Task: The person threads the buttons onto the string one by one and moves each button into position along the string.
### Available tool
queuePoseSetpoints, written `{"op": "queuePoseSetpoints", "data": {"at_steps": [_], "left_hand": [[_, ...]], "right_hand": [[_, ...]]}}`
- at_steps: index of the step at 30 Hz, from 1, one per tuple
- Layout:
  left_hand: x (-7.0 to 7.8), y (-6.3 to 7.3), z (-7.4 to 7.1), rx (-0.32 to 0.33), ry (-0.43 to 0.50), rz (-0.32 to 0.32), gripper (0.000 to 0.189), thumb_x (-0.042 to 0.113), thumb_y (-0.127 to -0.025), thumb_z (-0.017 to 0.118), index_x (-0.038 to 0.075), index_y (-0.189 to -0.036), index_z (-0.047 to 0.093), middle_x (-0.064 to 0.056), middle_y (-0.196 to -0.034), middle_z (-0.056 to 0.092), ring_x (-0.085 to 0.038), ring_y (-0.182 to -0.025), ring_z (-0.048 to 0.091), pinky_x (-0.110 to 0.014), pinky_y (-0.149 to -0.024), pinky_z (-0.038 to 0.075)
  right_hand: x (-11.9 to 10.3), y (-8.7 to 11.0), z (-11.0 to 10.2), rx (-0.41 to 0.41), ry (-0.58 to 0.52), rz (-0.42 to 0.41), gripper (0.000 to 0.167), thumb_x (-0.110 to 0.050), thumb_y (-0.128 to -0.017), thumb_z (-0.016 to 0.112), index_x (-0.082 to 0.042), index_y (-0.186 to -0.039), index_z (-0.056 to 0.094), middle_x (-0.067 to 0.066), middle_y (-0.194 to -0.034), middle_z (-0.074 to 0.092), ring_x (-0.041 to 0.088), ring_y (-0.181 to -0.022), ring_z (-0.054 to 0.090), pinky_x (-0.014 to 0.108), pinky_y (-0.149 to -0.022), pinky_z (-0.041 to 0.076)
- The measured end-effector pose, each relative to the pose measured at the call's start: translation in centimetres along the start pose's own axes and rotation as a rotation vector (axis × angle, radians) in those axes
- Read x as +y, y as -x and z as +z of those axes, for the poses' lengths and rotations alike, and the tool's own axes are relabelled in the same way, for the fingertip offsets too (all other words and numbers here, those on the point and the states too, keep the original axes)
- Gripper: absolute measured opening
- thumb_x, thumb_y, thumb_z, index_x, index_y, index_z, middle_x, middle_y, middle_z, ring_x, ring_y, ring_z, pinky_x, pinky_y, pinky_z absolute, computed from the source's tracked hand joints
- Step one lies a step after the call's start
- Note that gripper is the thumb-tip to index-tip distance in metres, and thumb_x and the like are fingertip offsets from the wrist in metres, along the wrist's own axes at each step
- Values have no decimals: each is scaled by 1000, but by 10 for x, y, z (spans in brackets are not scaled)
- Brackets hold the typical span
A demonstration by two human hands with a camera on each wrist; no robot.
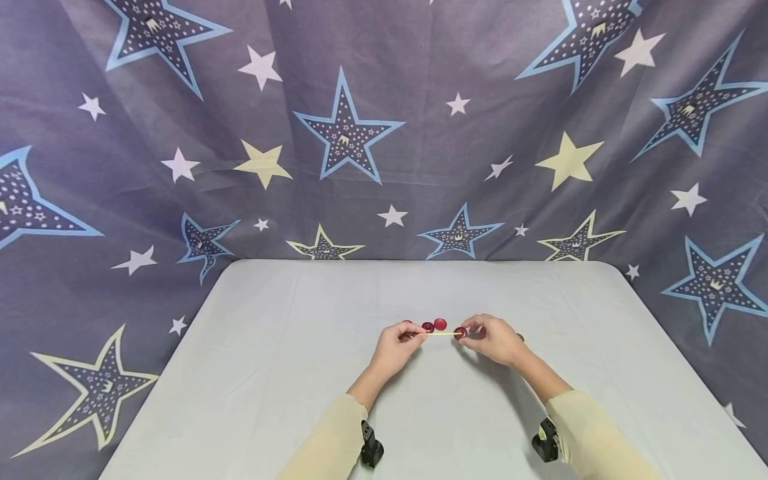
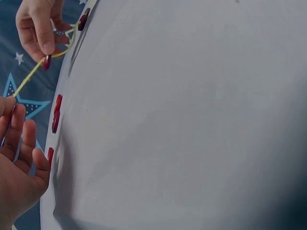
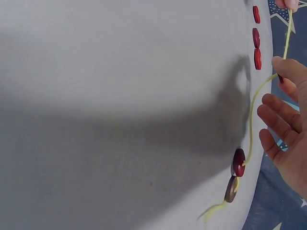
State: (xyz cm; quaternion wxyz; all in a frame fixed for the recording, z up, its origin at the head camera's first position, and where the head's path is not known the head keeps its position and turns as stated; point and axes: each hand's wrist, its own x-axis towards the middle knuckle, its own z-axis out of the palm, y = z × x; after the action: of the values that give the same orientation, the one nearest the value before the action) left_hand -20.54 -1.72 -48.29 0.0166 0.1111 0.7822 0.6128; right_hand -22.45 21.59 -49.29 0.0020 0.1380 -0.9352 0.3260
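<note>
Thumb and fingertips of my left hand (image 1: 396, 345) pinch a yellow string (image 1: 442, 334). My right hand (image 1: 495, 340) pinches a dark red button (image 1: 460, 333) between thumb and forefinger, its other fingers spread. The string runs taut between the hands and passes through this button. Beyond the right hand it hangs slack to the table, where a dark red button (image 3: 239, 162) and a brown button (image 3: 231, 189) are strung near its loose end (image 3: 213, 210). Three loose buttons lie beyond the left hand: a red one (image 1: 441, 324), a darker one (image 1: 428, 327) and another red one (image 2: 50, 156).
The white-covered table (image 1: 288, 373) has its far edge against a dark star-patterned cloth (image 1: 420, 167). A black wrist device (image 1: 371, 448) sits at the left sleeve, another black wrist device (image 1: 545, 441) at the right sleeve.
</note>
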Motion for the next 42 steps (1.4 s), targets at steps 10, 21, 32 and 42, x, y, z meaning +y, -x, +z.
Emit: {"op": "queuePoseSetpoints", "data": {"at_steps": [10, 21, 32, 42], "left_hand": [[1, 0, -1, -1, -9, -16, 11, 5, -84, 66, -4, -90, 69, -20, -83, 65, -11, -67, 50, -13, -56, 40], [-7, -3, 0, -2, 3, -9, 11, 6, -84, 66, -3, -90, 70, -19, -83, 66, -13, -68, 52, -14, -57, 42], [-37, -13, 6, 4, 6, -14, 11, 14, -84, 68, 5, -88, 72, -11, -83, 67, -6, -68, 53, -16, -60, 45], [-34, -13, 5, 14, -8, -26, 10, 10, -84, 68, 2, -90, 71, -15, -85, 67, -9, -68, 51, -14, -59, 42]], "right_hand": [[4, 1, -2, 12, 7, 21, 24, -21, -78, 74, -8, -97, 69, 8, -89, 66, 19, -77, 62, 30, -68, 49], [12, 0, -1, 23, 11, 25, 22, -22, -78, 74, -10, -96, 69, 6, -87, 65, 13, -73, 58, 28, -67, 46], [11, 2, -2, 26, 15, 35, 25, -21, -79, 73, -8, -99, 68, 6, -87, 66, 13, -74, 60, 30, -68, 49], [15, 4, -1, 24, 5, 51, 25, -22, -79, 73, -8, -98, 68, 6, -87, 66, 15, -75, 61, 32, -69, 49]]}}
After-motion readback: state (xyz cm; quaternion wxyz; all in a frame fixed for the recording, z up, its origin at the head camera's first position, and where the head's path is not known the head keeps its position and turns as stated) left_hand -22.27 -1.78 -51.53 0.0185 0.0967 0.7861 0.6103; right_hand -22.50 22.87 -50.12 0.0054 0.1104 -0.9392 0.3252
